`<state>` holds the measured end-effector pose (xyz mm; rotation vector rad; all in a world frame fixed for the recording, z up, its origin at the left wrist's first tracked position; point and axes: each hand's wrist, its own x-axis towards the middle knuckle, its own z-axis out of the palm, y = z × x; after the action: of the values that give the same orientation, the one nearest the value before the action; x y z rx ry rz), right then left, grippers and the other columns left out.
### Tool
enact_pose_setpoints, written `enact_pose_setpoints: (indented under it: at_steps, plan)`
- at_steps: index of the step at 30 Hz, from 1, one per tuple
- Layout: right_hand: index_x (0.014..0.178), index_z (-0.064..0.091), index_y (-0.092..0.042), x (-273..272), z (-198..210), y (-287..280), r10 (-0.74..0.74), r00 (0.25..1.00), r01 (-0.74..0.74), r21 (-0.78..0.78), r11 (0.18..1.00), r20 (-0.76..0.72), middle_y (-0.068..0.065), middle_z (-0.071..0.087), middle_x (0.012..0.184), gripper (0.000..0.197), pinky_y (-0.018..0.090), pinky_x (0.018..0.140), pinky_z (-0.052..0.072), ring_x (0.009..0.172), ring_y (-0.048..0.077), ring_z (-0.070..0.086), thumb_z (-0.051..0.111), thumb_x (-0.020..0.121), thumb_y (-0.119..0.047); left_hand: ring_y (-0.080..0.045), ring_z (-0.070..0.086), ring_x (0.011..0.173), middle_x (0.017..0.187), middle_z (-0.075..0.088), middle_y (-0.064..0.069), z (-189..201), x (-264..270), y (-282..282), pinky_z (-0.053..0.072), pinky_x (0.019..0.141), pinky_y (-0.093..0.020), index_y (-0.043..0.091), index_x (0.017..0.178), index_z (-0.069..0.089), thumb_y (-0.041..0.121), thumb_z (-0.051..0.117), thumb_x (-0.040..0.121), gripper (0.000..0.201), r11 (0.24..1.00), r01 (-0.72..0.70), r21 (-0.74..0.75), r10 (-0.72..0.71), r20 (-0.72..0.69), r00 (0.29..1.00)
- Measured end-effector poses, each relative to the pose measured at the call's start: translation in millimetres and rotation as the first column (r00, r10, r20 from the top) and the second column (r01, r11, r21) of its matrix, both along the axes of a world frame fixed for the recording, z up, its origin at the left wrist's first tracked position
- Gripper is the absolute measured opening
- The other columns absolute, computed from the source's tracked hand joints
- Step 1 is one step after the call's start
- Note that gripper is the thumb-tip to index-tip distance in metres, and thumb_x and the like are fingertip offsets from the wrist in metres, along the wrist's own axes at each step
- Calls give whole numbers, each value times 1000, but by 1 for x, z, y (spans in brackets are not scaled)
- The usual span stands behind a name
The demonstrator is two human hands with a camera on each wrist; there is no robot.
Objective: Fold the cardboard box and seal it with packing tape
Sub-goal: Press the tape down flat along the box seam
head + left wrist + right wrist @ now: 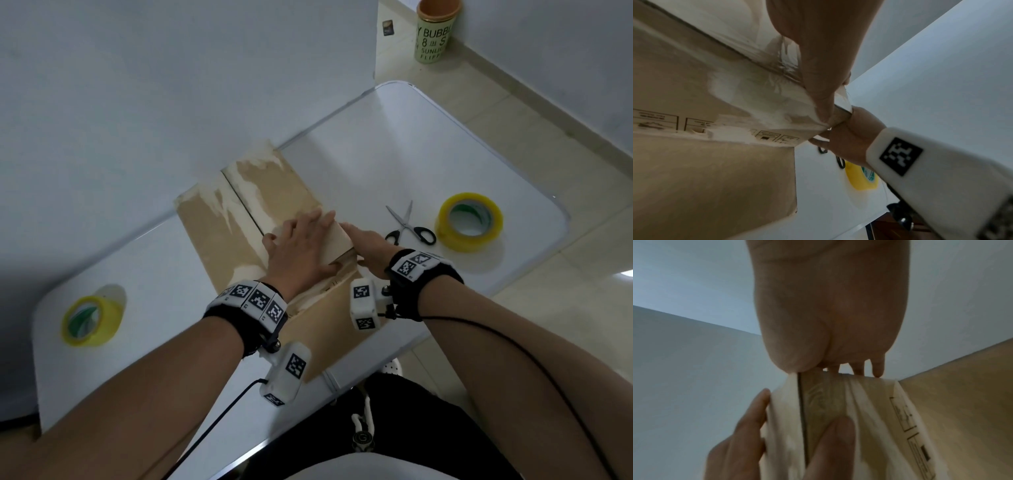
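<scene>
I work at a white counter (394, 144) with rounded corners, pushed against a pale wall; beige floor tiles show on the right, where a green cup (434, 32) stands on the floor. The cardboard box (219, 226) lies in the middle of the counter, its far end at the wall and its near end over the counter's near edge. It is brown, with pale torn patches where the top layer has peeled, a dark seam running between its two top flaps, and small printed symbols on one side.

My left hand (301, 246) lies flat on the right flap, fingers straight and together. My right hand (368, 251) presses the box's right side with straight fingers, holding nothing.

Right of the box lie scissors (409, 226) and a yellow tape roll (469, 221); a second yellow roll (90, 317) sits at the near left corner. Bare counter lies between each roll and the box.
</scene>
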<state>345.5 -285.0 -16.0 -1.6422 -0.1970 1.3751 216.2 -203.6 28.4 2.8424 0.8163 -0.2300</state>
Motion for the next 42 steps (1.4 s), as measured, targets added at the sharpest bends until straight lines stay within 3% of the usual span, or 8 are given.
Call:
enact_pose_setpoints:
  at_steps: [5,12,15,19,22,29,35,42]
  plan:
    - [149,31,-20,-8,15,-2,148,972,-177,156,972,181,1,37,149,51,33,115,29,133,15,39,41,101,-35,-22,31,122,146,21,11,-2,1,2,33,91,-49,32,150,9,69,57,71,100,1000,-7,1,6,15,1000]
    - [149,27,-22,-20,15,1,237,922,-292,148,945,306,5,40,148,51,41,115,30,133,21,42,26,103,-43,-23,27,127,148,16,12,1,-7,4,31,96,-55,36,149,5,71,57,70,101,999,-16,-43,14,-43,999]
    - [151,21,-22,-26,29,-5,346,886,-394,109,913,309,-1,38,145,51,25,105,32,131,15,40,23,104,-41,-24,27,130,148,15,12,7,-18,9,32,96,-56,38,148,6,69,64,67,105,998,20,-65,-25,-90,996]
    - [142,41,-25,-27,24,-22,427,890,-430,-15,903,163,-1,48,141,59,42,106,33,128,25,46,16,99,-56,-27,27,132,147,20,5,20,-38,14,32,98,-54,34,142,21,73,58,71,89,990,101,-96,-116,-169,979]
    - [125,61,-19,-19,22,-20,366,907,-345,-131,930,208,3,63,124,72,43,102,38,114,26,57,11,96,-63,-30,22,139,154,17,3,29,-33,25,28,104,-59,27,143,26,80,43,76,87,980,-71,-184,39,-168,985]
    - [108,66,-10,-3,41,5,221,856,-201,-93,975,467,9,70,107,50,40,93,48,99,27,66,31,100,-45,-40,-21,143,156,-30,-10,25,2,4,4,104,-77,9,149,-19,73,57,75,124,909,-371,-191,294,-336,895]
    - [129,52,-8,2,45,14,269,628,-218,-166,962,730,11,58,129,38,31,97,39,118,29,54,40,101,-31,-40,-27,141,154,-35,-7,15,-39,2,-1,111,-68,10,146,-29,64,60,79,123,966,-120,-229,26,-373,927]
    - [134,41,-5,0,37,34,196,596,-83,-182,980,779,18,39,139,48,45,102,41,122,37,45,52,93,-27,-22,-18,147,158,-26,5,36,-86,19,5,111,-65,18,151,-21,41,67,84,112,916,276,-291,-375,-375,848]
